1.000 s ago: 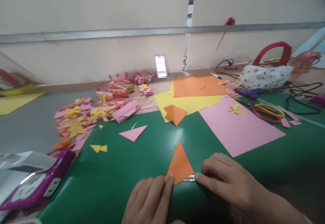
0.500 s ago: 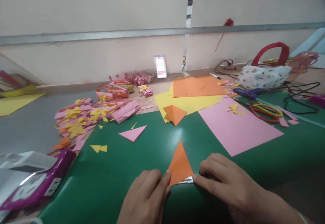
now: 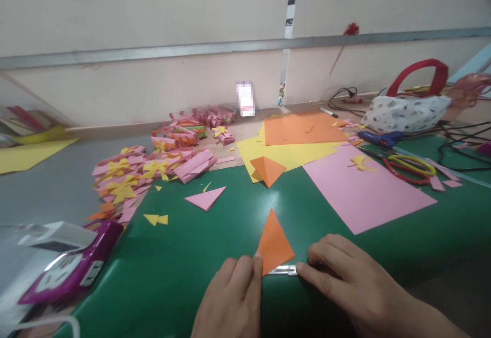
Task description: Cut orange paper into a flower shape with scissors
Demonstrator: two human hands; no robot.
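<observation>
Your left hand (image 3: 230,299) pins the orange triangle (image 3: 273,243); your right hand (image 3: 345,276) grips a blade (image 3: 283,270) at its base.

The triangle lies flat on the green mat (image 3: 184,276), just ahead of you — apex pointing away, toward the wall, long axis running front to back. Left fingertips (image 3: 256,262) press its near-left corner, fingers loosely curled. The right hand is closed on the blade, which lies crosswise along the near edge, tip to the left.

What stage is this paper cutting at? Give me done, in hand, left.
Done: a pile of pink pieces with yellow bows, plus a folded orange piece and a pink triangle.
In hand: left hand pins an orange triangle; right hand holds a metal blade at its lower edge.
Left: uncut orange sheet, yellow sheet, pink sheet.
</observation>
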